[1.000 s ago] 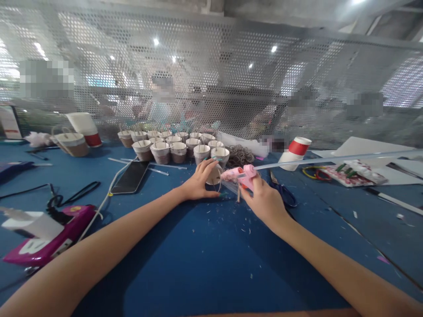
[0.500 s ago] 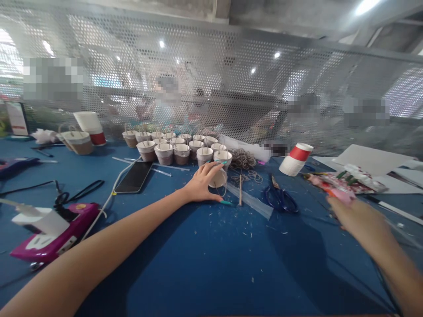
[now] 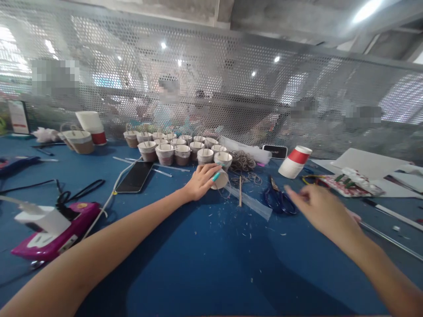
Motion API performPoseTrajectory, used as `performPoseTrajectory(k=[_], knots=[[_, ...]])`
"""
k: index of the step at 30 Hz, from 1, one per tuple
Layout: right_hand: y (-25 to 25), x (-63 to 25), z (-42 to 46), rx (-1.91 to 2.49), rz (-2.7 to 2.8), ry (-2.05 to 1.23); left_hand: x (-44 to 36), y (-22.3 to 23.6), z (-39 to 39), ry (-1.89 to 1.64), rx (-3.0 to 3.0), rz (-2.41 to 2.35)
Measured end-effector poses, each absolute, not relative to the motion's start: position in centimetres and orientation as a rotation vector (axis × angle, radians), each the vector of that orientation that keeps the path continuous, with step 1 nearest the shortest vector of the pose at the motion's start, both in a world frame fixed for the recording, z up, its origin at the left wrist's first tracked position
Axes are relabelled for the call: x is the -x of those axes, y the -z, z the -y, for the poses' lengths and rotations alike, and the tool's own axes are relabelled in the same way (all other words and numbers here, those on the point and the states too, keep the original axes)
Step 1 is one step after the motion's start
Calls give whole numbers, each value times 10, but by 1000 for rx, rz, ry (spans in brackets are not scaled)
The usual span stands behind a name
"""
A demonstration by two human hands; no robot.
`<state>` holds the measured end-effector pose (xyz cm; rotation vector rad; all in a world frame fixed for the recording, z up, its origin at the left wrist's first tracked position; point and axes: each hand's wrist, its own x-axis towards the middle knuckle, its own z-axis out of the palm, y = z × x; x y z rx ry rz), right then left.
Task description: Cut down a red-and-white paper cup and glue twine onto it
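Hidden or cut off: the right hand (image 3: 317,204) is motion-blurred, its palm unseen; its wrist hides most of a pink tool (image 3: 354,215), with a clear stick (image 3: 391,240) running right; pixel blocks cover patches behind the mesh screen (image 3: 211,79); both forearms leave the view.
Writing: marks on the display (image 3: 275,152) by the table's (image 3: 198,264) far edge and on the upright card (image 3: 19,117) toward the far left corner are too small to read.
Left hand (image 3: 200,182): grasping the rim of a small cup (image 3: 220,180), midway between the table's side edges, nearer the far edge.
Right hand: released, fingers loosely bent, near the scissors (image 3: 280,201).
Far edge: grouped cups (image 3: 165,154), twine (image 3: 243,161), red-and-white cups (image 3: 295,162).
Left side: phone (image 3: 135,177), magenta power strip (image 3: 56,237).
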<state>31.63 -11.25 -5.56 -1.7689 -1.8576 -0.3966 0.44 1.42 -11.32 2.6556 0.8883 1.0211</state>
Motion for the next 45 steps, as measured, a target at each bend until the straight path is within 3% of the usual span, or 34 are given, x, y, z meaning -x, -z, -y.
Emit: performPoseTrajectory(k=[2,4,12,23,35,45], knots=[[51,-278,106,1762,2025,-167,-4,111,-13,-1017,-2616,-1014],[55,-248,95,1658,2160,-421,-5,110,-11,-1018,-2597,-1108],[85,-212,59,1521,2284,-354,-8,112,-12,-1007,-2621,-1193],[104,-214,57,1560,2316,-1,-9,119,-22,-1049,-2626,-834],[114,-214,53,1440,2053,-92,-11,119,-23,-1044,-2611,-904],[105,-210,47,1643,2220,-158,-12,119,-21,-1059,-2608,-872]])
